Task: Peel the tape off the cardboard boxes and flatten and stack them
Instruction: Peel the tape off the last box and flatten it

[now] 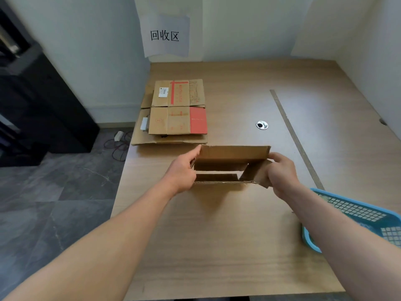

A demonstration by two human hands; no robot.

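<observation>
We find the cardboard box (232, 156) at the centre of the frame, held just above the table (217, 235), opened into a hollow sleeve with its flaps loose. No tape is visible on the faces turned to us.

Handling, in our judgement: light, thin corrugated board, stiff across the panels but ready to fold at its creases. It should collapse if opposite corners are pushed together. The raw edges may bend or tear if gripped hard, so the two short ends are the sound places to hold.

The left hand (184, 172) is against the box's left end, its forefinger (195, 151) laid straight up to the upper left corner. The other fingers are hidden behind the wall, and we cannot tell whether they grip it.

The right hand (283, 173) has its fingers curled round the right end flap, thumb on top, grasping it firmly.

The stack of flattened boxes (173, 114) lies above and left of centre, apart from the held box. A blue basket (351, 209) sits at the lower right edge.
</observation>
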